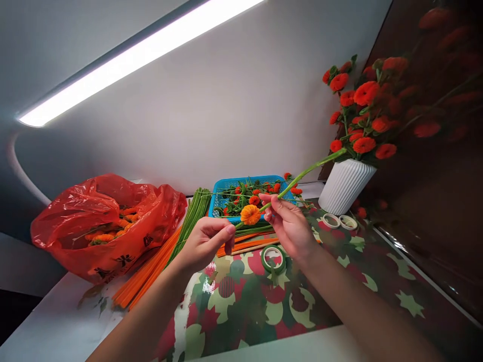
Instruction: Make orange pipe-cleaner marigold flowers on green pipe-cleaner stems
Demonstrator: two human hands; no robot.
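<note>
Between my two hands is an orange fuzzy flower [250,214] that looks made of pipe cleaner. A long green stem [313,167] runs from it up to the right, towards the vase. My right hand [290,226] is closed around this stem just beside the flower, some fingers loosely curled. On the other side, my left hand [207,241] pinches a thin green piece close to the flower; its far end is hidden by the fingers. Below the hands, a roll of green tape [273,270] lies on the patterned mat [273,311].
Behind my hands stands a blue basket [212,203] of small red flowers. Green pipe cleaners [194,210] and orange pipe cleaners [145,274] lie left, beside a red plastic bag [71,226]. A white vase [345,187] with red flowers and two tape rolls [347,222] are right.
</note>
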